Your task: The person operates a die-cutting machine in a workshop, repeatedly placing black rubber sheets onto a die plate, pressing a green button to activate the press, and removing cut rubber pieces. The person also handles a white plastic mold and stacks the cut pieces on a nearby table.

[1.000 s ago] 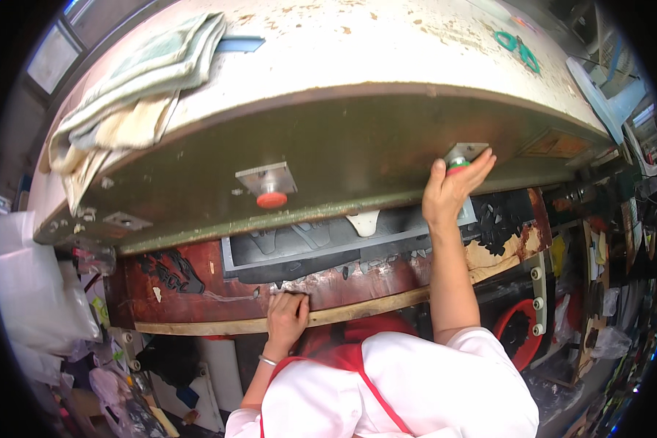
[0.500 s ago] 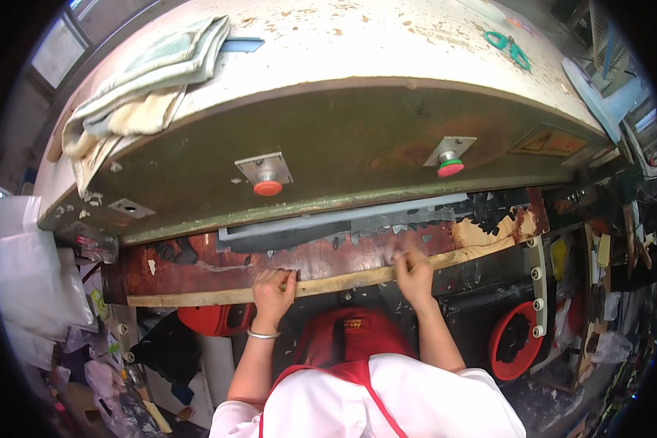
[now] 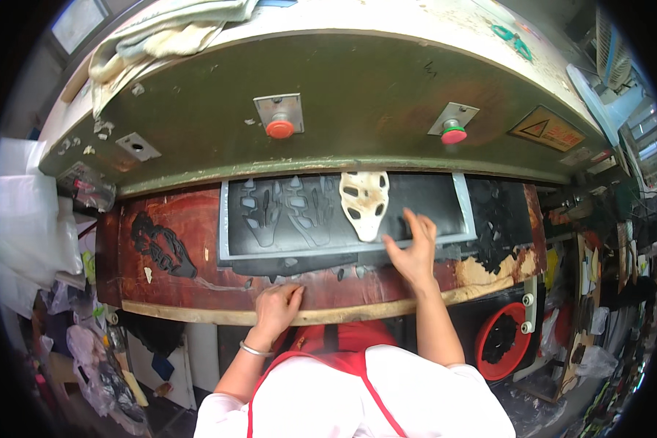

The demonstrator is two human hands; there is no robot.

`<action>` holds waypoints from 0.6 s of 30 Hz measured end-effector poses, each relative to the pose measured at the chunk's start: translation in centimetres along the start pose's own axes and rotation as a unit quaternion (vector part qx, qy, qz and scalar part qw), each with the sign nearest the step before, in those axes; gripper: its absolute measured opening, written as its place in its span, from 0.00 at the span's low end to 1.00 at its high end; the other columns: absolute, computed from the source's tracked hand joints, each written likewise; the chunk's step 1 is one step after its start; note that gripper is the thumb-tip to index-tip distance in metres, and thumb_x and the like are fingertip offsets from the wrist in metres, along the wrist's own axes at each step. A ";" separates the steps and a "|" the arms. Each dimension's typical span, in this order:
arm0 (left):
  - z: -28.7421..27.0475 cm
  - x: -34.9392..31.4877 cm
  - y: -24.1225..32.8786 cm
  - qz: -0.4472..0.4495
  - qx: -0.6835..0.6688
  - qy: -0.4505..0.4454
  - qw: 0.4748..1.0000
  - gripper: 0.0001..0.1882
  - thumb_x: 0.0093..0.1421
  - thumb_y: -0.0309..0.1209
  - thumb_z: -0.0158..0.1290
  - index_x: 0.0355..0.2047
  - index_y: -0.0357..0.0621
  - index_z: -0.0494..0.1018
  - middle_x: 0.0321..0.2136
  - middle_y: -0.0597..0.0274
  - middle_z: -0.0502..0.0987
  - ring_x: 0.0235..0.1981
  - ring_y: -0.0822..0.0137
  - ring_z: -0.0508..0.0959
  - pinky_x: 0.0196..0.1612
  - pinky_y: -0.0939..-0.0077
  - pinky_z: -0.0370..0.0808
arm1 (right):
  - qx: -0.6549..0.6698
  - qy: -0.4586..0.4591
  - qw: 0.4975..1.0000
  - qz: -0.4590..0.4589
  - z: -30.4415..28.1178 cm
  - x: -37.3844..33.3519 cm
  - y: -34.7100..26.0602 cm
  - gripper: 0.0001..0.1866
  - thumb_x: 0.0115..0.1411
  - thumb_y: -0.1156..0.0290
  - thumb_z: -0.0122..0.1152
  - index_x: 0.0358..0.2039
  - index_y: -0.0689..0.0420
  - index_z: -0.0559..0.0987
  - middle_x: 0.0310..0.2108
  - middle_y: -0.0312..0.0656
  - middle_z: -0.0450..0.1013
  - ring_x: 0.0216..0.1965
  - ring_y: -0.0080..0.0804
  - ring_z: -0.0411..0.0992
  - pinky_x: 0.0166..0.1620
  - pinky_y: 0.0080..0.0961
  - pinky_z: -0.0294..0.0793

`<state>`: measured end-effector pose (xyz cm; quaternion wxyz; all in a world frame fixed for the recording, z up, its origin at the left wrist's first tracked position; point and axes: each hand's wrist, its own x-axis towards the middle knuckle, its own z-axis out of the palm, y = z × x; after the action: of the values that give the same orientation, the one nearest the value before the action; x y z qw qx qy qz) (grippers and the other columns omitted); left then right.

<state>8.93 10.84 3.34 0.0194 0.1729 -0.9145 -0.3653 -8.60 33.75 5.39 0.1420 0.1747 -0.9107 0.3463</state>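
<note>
My right hand (image 3: 416,252) is over the sliding board, its thumb and fingers apart and holding nothing. Just left of it lies a white shoe-sole-shaped piece (image 3: 369,228) with several holes, resting on a black sheet (image 3: 431,204). Left of that piece, two similar shapes are cut into the sheet. A light grey frame (image 3: 292,253) borders the sheet. At the board's wooden front edge (image 3: 328,316) rests my left hand (image 3: 277,306), its fingers curled closed; whatever may be inside them is hidden. The worn red board (image 3: 197,292) sticks out from under a green press (image 3: 372,95).
Black cut-out pieces (image 3: 164,248) lie on the board's left end, black scraps (image 3: 496,237) on its right. The press face carries a red button (image 3: 279,129) and a green-and-red button (image 3: 453,134). A red basket (image 3: 522,350) stands low right. Green-handled scissors (image 3: 515,42) lie on top.
The board has slid out toward me, bringing the white piece and cut shapes into view. My right hand has left the front edge and opened beside the white piece; my left stays at the edge.
</note>
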 end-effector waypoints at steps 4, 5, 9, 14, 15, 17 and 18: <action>0.8 1.5 2.4 0.173 -0.034 0.116 0.978 0.08 0.54 0.26 0.56 0.35 0.43 0.77 0.22 0.55 0.75 0.25 0.55 0.74 0.30 0.63 0.71 | -0.061 -0.140 0.988 0.006 3.3 -0.2 -2.6 0.53 0.33 0.61 0.74 0.62 0.54 0.61 0.56 0.70 0.53 0.59 0.67 0.50 0.61 0.47 0.56; 1.1 2.2 2.8 0.173 -0.036 0.117 0.977 0.09 0.54 0.25 0.55 0.37 0.43 0.76 0.23 0.55 0.75 0.26 0.55 0.74 0.30 0.63 0.70 | -0.058 -0.118 0.991 0.011 3.8 -1.2 -3.3 0.53 0.32 0.62 0.73 0.62 0.54 0.61 0.57 0.72 0.49 0.59 0.68 0.50 0.62 0.48 0.56; 2.4 1.2 3.5 0.216 0.055 0.089 0.971 0.12 0.51 0.29 0.57 0.38 0.45 0.76 0.25 0.60 0.74 0.28 0.59 0.74 0.31 0.67 0.72 | 0.042 -0.075 0.996 0.026 2.0 -5.1 -3.9 0.54 0.27 0.67 0.74 0.61 0.54 0.62 0.58 0.65 0.50 0.59 0.64 0.49 0.61 0.50 0.56; 2.3 -1.8 4.6 0.202 0.044 0.070 0.976 0.10 0.50 0.31 0.60 0.34 0.47 0.76 0.22 0.61 0.73 0.26 0.60 0.75 0.29 0.67 0.72 | 0.423 -0.120 0.885 0.154 -2.4 -6.5 -1.5 0.54 0.35 0.79 0.73 0.64 0.59 0.55 0.53 0.46 0.66 0.51 0.34 0.69 0.54 0.28 0.68; 2.4 -1.8 5.0 0.189 0.038 0.074 0.978 0.10 0.49 0.32 0.60 0.33 0.47 0.76 0.22 0.62 0.73 0.25 0.60 0.75 0.29 0.67 0.72 | 0.492 -0.140 0.836 0.199 -3.0 -6.7 -1.1 0.56 0.34 0.78 0.74 0.65 0.57 0.54 0.50 0.46 0.68 0.49 0.34 0.70 0.51 0.28 0.70; 3.1 -1.5 6.4 0.239 -0.054 0.115 0.963 0.08 0.51 0.35 0.61 0.26 0.46 0.76 0.20 0.61 0.76 0.22 0.59 0.77 0.26 0.66 0.73 | 0.529 -0.131 0.804 0.239 -3.0 -7.0 -0.6 0.58 0.34 0.77 0.75 0.66 0.53 0.52 0.48 0.45 0.70 0.48 0.35 0.71 0.51 0.28 0.70; 3.7 -1.1 7.1 0.215 -0.074 0.064 0.972 0.13 0.53 0.41 0.60 0.22 0.45 0.76 0.18 0.58 0.76 0.21 0.55 0.77 0.24 0.63 0.73 | 0.514 -0.119 0.814 0.245 -2.8 -7.2 -0.6 0.58 0.35 0.76 0.75 0.66 0.52 0.52 0.47 0.46 0.70 0.48 0.36 0.71 0.50 0.28 0.70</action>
<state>7.22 18.45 5.52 0.1690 -0.0067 -0.8976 -0.4071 -1.49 36.78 5.05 -0.1670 0.0331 -0.6228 0.7636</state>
